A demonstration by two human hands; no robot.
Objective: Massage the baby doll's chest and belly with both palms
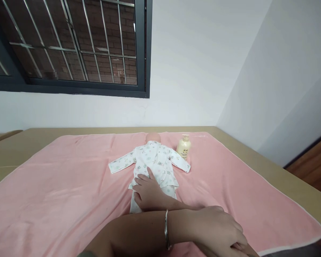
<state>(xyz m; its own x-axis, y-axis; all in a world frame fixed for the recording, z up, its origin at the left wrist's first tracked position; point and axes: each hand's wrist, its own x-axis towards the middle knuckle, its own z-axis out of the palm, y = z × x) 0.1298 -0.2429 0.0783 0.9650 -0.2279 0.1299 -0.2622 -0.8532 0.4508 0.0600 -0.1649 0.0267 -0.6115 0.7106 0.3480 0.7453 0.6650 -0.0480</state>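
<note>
A baby doll [153, 137] in a white printed baby shirt [148, 157] and matching trousers [135, 207] lies on a pink blanket [77, 171], sleeves spread to both sides. My right hand [147, 192] rests on the lower front of the shirt, fingers spread, holding nothing. Across it comes my left arm, a silver bracelet [166, 228] around the wrist. My left hand [222, 232] is curled around my right forearm near the bottom right. The doll's legs are mostly hidden behind my arms.
A pale yellow pump bottle [183, 147] stands beside the doll's sleeve on the right. Under the blanket is a tan tabletop [240, 157], its back edge against a white wall [192, 71]. A dark-framed window [147, 53] with metal bars is at upper left.
</note>
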